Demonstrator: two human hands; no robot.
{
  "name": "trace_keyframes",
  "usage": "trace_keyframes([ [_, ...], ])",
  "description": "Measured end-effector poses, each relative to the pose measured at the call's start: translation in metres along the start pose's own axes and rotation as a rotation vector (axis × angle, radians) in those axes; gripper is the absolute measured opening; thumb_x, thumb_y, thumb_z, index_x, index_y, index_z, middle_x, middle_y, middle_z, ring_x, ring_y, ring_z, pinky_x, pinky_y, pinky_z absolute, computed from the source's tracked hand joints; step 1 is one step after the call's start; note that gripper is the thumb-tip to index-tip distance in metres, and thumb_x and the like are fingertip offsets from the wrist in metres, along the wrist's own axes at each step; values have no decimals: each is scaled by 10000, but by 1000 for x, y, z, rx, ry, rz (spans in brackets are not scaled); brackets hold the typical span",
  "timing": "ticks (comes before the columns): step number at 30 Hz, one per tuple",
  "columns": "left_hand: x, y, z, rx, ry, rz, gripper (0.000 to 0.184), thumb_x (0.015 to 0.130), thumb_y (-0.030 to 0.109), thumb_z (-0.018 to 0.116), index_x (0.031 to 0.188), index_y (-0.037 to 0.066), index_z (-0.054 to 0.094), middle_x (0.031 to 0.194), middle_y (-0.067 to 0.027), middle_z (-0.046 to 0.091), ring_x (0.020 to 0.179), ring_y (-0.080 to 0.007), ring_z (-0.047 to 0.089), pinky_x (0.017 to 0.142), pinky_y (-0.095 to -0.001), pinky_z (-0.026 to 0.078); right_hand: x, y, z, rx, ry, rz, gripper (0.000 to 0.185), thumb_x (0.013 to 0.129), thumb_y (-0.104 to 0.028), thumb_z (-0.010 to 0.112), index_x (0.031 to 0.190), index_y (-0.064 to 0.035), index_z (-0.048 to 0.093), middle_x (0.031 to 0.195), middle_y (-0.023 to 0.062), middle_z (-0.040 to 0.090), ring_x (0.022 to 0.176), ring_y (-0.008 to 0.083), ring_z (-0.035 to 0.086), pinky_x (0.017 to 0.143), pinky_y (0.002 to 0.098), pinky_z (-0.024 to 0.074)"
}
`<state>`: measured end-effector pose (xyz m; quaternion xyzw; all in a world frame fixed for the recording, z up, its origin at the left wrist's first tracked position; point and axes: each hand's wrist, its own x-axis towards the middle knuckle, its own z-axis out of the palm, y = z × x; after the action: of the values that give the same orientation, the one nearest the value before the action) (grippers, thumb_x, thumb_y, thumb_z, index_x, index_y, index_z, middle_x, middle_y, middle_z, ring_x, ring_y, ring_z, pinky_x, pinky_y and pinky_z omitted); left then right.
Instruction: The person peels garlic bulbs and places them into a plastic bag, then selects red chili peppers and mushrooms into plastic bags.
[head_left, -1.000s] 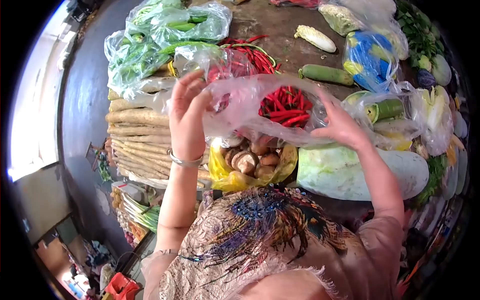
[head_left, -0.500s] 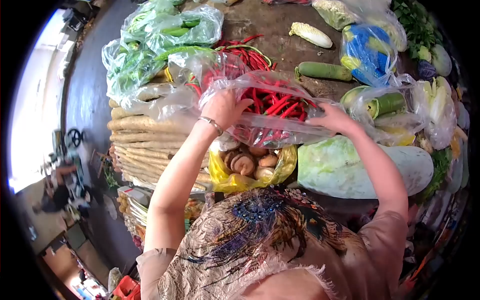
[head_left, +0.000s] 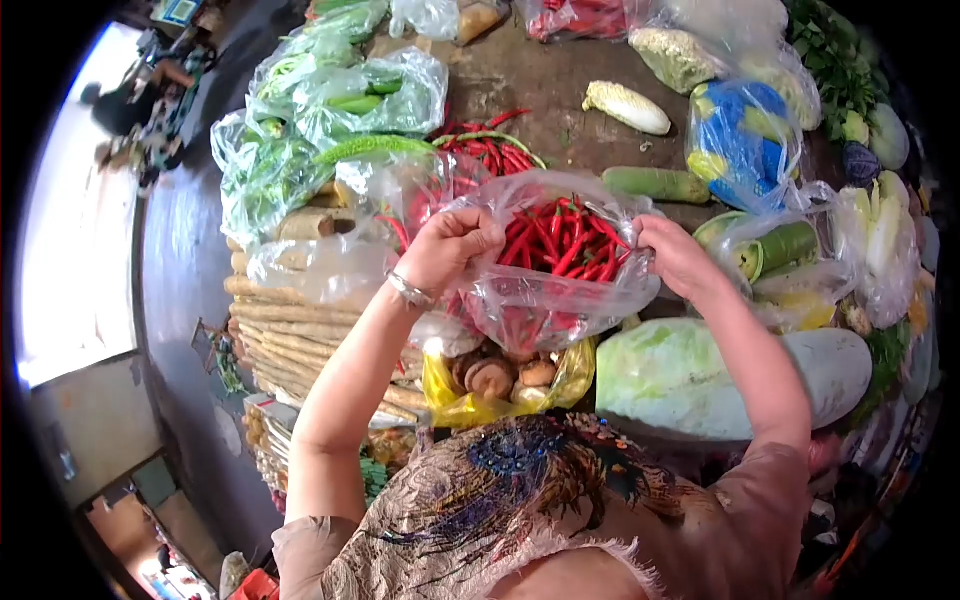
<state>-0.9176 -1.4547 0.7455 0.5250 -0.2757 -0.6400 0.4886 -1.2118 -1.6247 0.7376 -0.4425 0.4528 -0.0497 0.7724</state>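
Note:
A clear plastic bag (head_left: 560,305) full of red chili peppers (head_left: 565,240) sits in front of me with its mouth spread wide. My left hand (head_left: 455,248) is closed on the left side of the bag's rim. On the opposite side, my right hand (head_left: 672,252) pinches the rim between thumb and fingers. Just below the bag, a yellow bag (head_left: 437,385) holds brown mushrooms (head_left: 490,378). Loose red chilies (head_left: 500,155) lie behind the bag, partly covered by plastic.
Long pale roots (head_left: 290,330) are stacked at the left. A large cut winter melon (head_left: 700,375) lies at the right front. Bagged green vegetables (head_left: 370,95) stand at the back left. A small napa cabbage (head_left: 628,107) and a green gourd (head_left: 655,184) lie behind.
Both hands have tightened on the plastic bag's rim, which now stands more upright and round about the chilies. My right hand has gone from spread fingers to a pinch.

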Motion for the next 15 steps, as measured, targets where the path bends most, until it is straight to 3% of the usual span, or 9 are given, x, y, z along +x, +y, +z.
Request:
trace_keyframes([
  [1, 4, 14, 6, -61, 46, 44, 102, 910, 101, 634, 822, 52, 652, 718, 16, 615, 636, -75, 530, 585, -228, 419, 7, -10, -2, 22, -77, -84, 120, 847, -70, 453, 822, -100, 566, 784, -15, 575, 673, 79, 525, 595, 238, 429],
  [5, 28, 65, 8, -63, 108, 198, 140, 954, 167, 567, 857, 80, 619, 774, 23, 608, 672, -77, 543, 587, -220, 424, 25, -64, -5, 285, -101, -329, 210, 956, -71, 426, 1028, -7, 612, 922, 75, 659, 821, 163, 645, 747, 332, 546],
  [10, 81, 112, -6, -125, 271, 314, 134, 976, 212, 527, 922, 109, 593, 884, 11, 619, 778, -106, 582, 717, -268, 470, 69, -121, -17, 353, -108, -602, 192, 967, -75, 422, 1030, -21, 595, 933, 69, 652, 843, 190, 636, 788, 354, 522],
  [15, 182, 76, -73, -221, 250, 341, 197, 979, 212, 512, 961, 36, 599, 861, -51, 656, 756, -137, 622, 697, -283, 484, 161, -116, -38, 428, -40, -552, 178, 908, -39, 460, 1025, -19, 593, 933, 70, 650, 810, 190, 642, 767, 328, 528],
])
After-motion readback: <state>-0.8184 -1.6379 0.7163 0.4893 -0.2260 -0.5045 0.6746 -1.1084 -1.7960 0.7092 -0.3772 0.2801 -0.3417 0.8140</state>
